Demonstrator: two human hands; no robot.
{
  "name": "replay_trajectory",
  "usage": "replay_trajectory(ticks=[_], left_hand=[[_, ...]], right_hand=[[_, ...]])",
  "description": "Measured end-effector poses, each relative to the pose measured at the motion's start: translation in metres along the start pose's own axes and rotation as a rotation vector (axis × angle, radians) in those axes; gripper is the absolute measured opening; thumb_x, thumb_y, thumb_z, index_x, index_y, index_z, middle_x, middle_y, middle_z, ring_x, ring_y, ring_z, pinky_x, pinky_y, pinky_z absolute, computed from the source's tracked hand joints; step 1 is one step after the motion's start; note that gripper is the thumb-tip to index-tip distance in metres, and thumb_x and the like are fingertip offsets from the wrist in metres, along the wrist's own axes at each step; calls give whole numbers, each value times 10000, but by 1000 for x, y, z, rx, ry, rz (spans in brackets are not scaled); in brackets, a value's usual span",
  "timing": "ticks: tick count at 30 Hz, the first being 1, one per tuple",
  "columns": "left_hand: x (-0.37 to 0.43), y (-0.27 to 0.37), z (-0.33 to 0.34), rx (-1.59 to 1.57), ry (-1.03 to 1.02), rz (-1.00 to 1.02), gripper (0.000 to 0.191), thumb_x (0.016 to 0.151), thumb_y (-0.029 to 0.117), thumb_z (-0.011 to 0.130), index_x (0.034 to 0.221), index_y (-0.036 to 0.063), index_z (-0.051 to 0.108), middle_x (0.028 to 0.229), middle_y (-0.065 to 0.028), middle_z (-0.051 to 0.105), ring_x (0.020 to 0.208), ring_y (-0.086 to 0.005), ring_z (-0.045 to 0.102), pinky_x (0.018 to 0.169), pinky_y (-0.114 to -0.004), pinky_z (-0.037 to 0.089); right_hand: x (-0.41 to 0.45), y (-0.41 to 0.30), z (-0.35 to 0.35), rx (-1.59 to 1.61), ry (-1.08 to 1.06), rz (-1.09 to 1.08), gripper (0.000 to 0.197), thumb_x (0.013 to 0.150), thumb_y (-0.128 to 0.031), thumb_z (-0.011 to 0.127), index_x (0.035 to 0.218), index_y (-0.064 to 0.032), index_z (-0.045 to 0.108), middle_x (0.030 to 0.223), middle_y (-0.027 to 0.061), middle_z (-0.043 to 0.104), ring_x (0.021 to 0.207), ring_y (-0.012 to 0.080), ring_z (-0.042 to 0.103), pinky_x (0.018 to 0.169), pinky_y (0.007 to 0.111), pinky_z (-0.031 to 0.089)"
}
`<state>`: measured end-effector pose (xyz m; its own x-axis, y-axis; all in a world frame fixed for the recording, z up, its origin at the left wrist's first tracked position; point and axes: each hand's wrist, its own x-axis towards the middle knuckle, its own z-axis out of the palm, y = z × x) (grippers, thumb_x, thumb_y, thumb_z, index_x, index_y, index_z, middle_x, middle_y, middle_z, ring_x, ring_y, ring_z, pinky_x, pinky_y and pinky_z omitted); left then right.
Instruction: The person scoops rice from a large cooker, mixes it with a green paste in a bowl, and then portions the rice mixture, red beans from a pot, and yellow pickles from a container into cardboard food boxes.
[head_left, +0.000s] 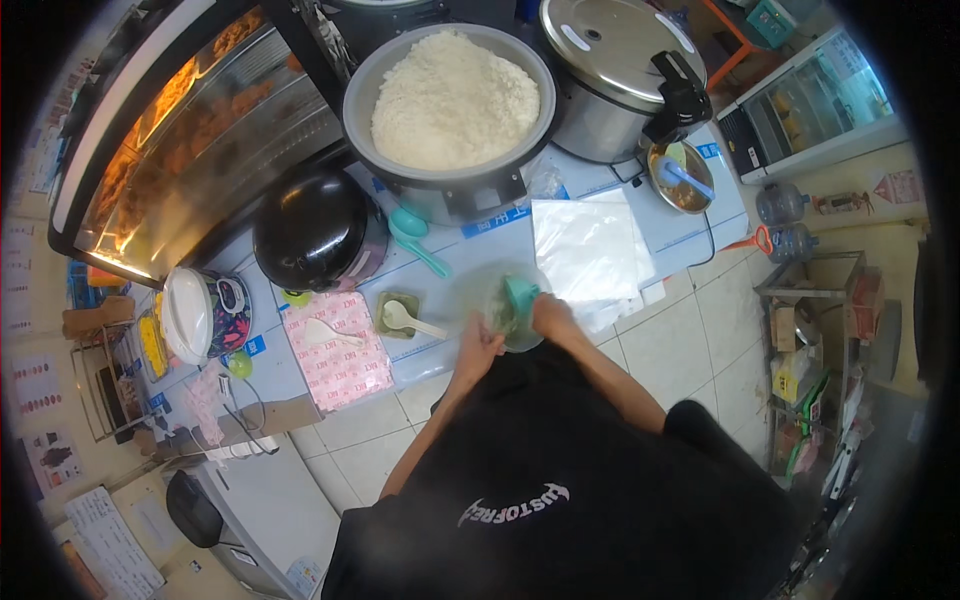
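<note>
My left hand (478, 346) grips the near rim of a translucent plastic bowl (525, 339) at the table's front edge. In my right hand (555, 318) is a teal ladle or scoop (519, 292), its cup dipped into the bowl. Something greenish shows inside, blurred by motion and partly hidden by the scoop. Just left of the bowl, a white plastic spoon (405, 319) rests in a small square dish (391, 301) of green paste. To the right lies a stack of clear plastic bags (589, 247). Behind the bowl lies another teal ladle (416, 240).
A large open pot of white rice (454, 101) stands at the back, beside a lidded steel rice cooker (622, 52). A black-lidded cooker (319, 229), pink printed wrapping paper (337, 367) and a heated food display (187, 142) are leftward. A steel bowl (709, 202) with spoons sits right.
</note>
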<state>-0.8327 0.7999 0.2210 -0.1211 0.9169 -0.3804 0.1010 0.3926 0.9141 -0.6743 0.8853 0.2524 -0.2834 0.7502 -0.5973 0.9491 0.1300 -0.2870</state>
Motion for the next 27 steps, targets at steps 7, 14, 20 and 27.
replay_trajectory(ticks=[7, 14, 20, 27], left_hand=[[-12, 8, -6, 4, -9, -27, 266, 808, -6, 638, 925, 3, 398, 615, -35, 395, 525, -139, 535, 467, -314, 476], [-1, -3, -19, 56, 5, 22, 270, 822, 10, 618, 1003, -29, 422, 668, -96, 538, 536, -158, 591, 485, -317, 511], [-1, -40, -44, -97, 6, -39, 262, 817, -26, 566, 1019, 1, 401, 795, -71, 499, 689, -145, 574, 543, -295, 558], [23, -43, -51, 115, 72, 199, 233, 817, -18, 569, 986, 0, 409, 773, -54, 510, 624, -140, 574, 487, -283, 513]], right_hand=[[-4, -7, 4, 103, 46, 68, 251, 840, -106, 527, 994, 80, 594, 1019, 261, 637, 983, 385, 634, 833, 455, 511], [-3, -10, -3, 14, -35, -129, 355, 810, -66, 548, 1145, 51, 535, 992, 267, 640, 898, 399, 652, 778, 458, 526], [8, 6, 38, -2, 166, -509, 506, 766, -53, 594, 1269, -66, 535, 900, 239, 633, 826, 364, 649, 695, 444, 532], [7, -1, 56, -60, 244, -668, 636, 798, -97, 592, 1404, -142, 403, 1146, 228, 583, 800, 372, 659, 657, 433, 546]])
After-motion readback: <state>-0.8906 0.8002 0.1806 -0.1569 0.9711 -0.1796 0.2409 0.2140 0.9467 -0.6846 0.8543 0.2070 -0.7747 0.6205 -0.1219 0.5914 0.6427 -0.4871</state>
